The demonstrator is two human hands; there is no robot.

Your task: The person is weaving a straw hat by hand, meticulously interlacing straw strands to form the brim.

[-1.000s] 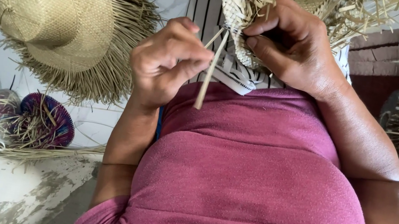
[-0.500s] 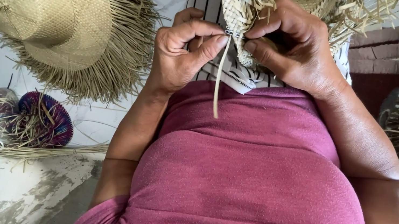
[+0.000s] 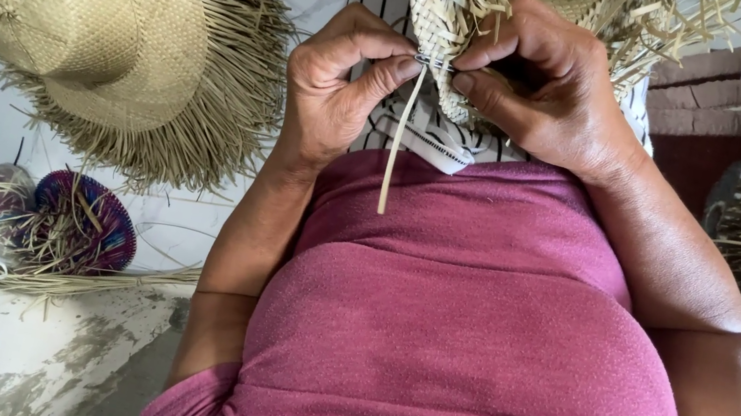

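**Straw strip at the woven edge: keep it tight and flat**

Straw is the material in both of your hands. The strip [image 3: 395, 141] hangs down from the point where your left hand [image 3: 337, 80] and right hand [image 3: 538, 90] meet, just under the unfinished weave [image 3: 446, 8] that you hold up in front of your chest.

To do this step well, I think you need to keep the strip flat between thumb and forefinger, not twisted, and pull it along the line of the weave, not to the side. A sharp pull can split dry straw, so a slow and even pull seems safer. The right hand should hold the neighbouring strands firmly, so that the gap stays where it is.

Your left hand is closed on the top of the strip, with the thumb pressed against the bent forefinger and the other fingers curled in. Your right hand is closed around the edge of the weave, knuckles up, thumb tip almost touching the left thumb. Both wrists are raised and the elbows point down.

A finished hat [image 3: 85, 16] lies on the floor, well apart from your hands.
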